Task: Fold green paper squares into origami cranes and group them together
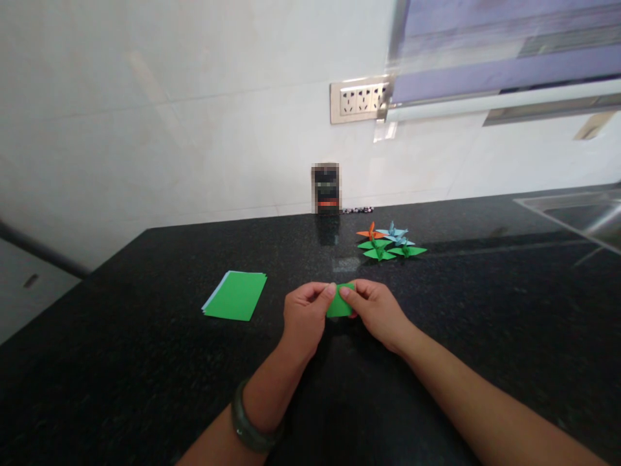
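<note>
A small folded piece of green paper point(340, 305) is held just above the black countertop point(145, 362) between both hands. My left hand point(305, 315) pinches its left side with thumb and fingers closed. My right hand point(376, 312) pinches its right side, thumb on top. A dark green bangle point(250, 427) circles my left wrist. To the left of the hands lies a stack of green paper sheets point(235, 296), flat on the counter.
Several folded paper figures point(391, 243), orange, light blue and green, sit beyond the hands. A small dark box point(326, 188) stands against the white wall. A wall socket strip point(359, 100) is above. A steel sink edge point(577, 213) shows at far right.
</note>
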`<state>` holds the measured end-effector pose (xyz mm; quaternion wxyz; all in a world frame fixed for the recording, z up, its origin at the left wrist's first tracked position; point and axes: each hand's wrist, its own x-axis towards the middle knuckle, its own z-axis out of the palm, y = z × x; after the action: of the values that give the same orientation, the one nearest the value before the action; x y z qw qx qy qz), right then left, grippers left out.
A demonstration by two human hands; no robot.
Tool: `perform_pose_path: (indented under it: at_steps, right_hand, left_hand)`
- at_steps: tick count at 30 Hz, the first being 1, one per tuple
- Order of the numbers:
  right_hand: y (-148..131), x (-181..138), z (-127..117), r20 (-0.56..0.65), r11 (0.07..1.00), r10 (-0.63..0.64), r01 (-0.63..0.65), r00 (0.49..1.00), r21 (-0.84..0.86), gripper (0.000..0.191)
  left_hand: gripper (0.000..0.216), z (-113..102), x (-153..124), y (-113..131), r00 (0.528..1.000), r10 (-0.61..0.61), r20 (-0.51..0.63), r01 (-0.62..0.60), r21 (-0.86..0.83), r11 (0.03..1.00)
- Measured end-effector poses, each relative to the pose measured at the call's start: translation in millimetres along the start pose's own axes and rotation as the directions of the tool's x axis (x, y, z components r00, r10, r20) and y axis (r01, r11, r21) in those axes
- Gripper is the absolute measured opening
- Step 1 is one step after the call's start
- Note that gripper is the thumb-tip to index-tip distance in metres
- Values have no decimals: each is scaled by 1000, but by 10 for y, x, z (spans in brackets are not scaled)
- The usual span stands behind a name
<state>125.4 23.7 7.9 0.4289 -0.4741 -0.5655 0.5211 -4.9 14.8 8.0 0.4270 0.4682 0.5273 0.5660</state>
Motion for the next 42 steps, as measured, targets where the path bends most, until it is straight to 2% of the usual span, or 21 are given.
perform_pose_path:
  at_steps: [4,7,10,12,16,19,21,24,26,27,30,32,34,38,40,42]
  right_hand:
    - [0,-18,16,1,1000,30,-30,1000,-10,30]
    - [17,-24,13,-6,994,107,-107,994,-1,25]
    - [36,-19,-3,7,979,200,-199,980,-46,14]
    - [37,-14,-11,5,976,213,-213,977,-35,14]
    - [14,-21,8,47,985,147,-150,988,85,24]
    - [4,-37,37,119,985,142,-152,983,78,23]
    - [5,-44,42,134,983,161,-170,978,65,20]
    - [0,-44,16,151,978,192,-201,970,49,17]
    - [-10,-36,-12,137,974,216,-222,967,33,17]
    - [-17,-31,-25,107,974,215,-220,971,43,19]
    - [-31,-13,-48,-7,982,150,-149,989,116,27]
    - [-30,-2,-51,-33,988,94,-89,995,128,30]
    - [-24,5,-52,-46,995,45,-40,998,93,29]
    - [-32,10,-78,-140,995,-89,80,986,-66,28]
    - [-45,9,-97,-159,984,-132,111,978,-136,28]
    - [-53,7,-115,-155,975,-156,126,975,-185,28]
  left_hand:
    - [16,-1,-10,-23,998,55,-40,-54,33,998]
    - [15,-18,21,-26,993,73,-98,-71,25,997]
    - [14,-46,85,-20,975,80,-206,-90,-43,995]
    - [14,-57,116,-14,969,51,-242,-78,-100,992]
    - [15,-28,78,0,992,-32,-125,16,-134,991]
    - [15,17,10,16,998,-67,-6,66,-149,987]
    - [16,28,-4,26,998,-59,-2,58,-140,988]
    - [17,-1,48,31,992,-12,-123,-2,-118,993]
    - [16,-36,102,23,970,13,-243,-45,-124,991]
    - [17,-49,122,17,970,4,-244,-36,-130,991]
    - [21,-46,120,3,990,-31,-141,14,-122,992]
    - [21,-15,78,1,998,-23,-53,20,-65,998]
    - [19,19,31,1,1000,-21,7,21,-69,997]
    - [20,50,-16,-12,978,-86,192,115,-143,983]
    - [21,47,-13,-26,971,-104,217,138,-148,979]
    - [20,37,1,-39,979,-112,170,137,-146,980]
